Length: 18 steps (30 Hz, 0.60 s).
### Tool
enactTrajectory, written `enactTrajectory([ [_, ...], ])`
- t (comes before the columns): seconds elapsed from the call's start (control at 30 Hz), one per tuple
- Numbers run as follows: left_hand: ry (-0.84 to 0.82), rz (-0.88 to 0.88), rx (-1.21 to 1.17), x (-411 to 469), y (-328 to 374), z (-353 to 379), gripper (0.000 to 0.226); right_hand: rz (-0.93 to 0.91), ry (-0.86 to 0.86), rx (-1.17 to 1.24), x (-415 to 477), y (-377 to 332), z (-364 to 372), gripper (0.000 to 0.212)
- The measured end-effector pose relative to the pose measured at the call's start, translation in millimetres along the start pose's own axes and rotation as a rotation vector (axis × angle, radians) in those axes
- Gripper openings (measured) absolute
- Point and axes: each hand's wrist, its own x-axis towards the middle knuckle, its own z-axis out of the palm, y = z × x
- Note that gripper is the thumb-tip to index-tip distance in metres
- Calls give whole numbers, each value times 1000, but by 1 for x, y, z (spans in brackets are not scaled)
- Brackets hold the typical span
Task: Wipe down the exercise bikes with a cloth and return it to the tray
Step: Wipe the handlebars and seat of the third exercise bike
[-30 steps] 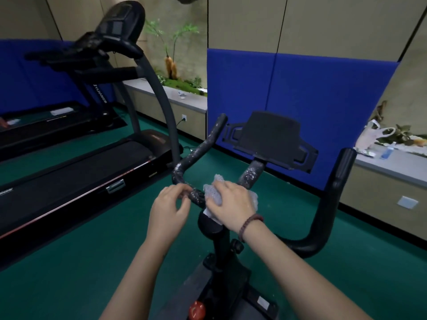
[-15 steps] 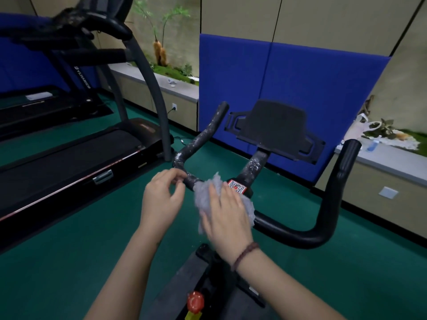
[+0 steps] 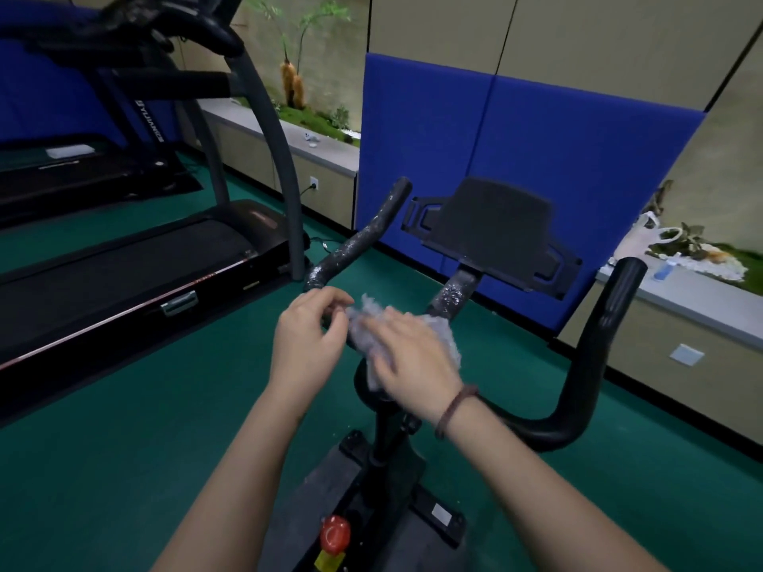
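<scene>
While the right hand presses the pale cloth with nearly straight fingers onto the exercise bike's handlebar at frame centre, the left hand curls at the cloth's left edge; whether it pinches anything is unclear.

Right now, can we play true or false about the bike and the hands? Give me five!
1. The right hand presses the cloth onto the bike's handlebar. True.
2. The cloth lies on the floor. False: it is up on the handlebar, under the right hand.
3. A bracelet is on the right wrist. True.
4. The knob low on the bike is blue. False: it is red.
5. A treadmill stands to the left of the bike. True.
</scene>
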Motion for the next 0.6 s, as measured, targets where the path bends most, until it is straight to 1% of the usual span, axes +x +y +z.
enactTrajectory([
  [0.03, -9, 7, -9, 2, 3, 4, 23, -71, 9, -52, -8, -6, 3, 47],
  [0.1, -12, 22, -19, 5, 9, 12, 23, -154, 13, -98, -21, -7, 12, 45],
  [0.2, -10, 60, -15, 10, 17, 20, 24, -221, -25, -13, -36, -2, 17, 41],
  [0.3, -10, 63, -22, 13, 21, 25, 25, -252, -20, 70, -55, 3, 11, 47],
  [0.33, -8, 60, -17, 14, 20, 27, 25, -227, -10, 81, -60, 4, 7, 49],
  [0.4, -9, 61, 12, 13, 20, 33, 26, -141, 83, 109, -63, 13, -1, 52],
  [0.43, -13, 62, 37, 12, 20, 36, 27, -76, 149, 129, -60, 21, -5, 52],
  [0.5, -31, 52, 84, 8, 22, 43, 26, 114, 253, 156, -47, 39, -18, 49],
  [0.53, -50, 37, 105, 7, 24, 47, 24, 217, 269, 149, -38, 49, -25, 44],
  [0.57, -75, 14, 127, 7, 26, 51, 22, 295, 242, 144, -29, 58, -31, 41],
  [0.6, -102, -13, 150, 7, 29, 55, 21, 329, 189, 151, -20, 65, -35, 41],
])
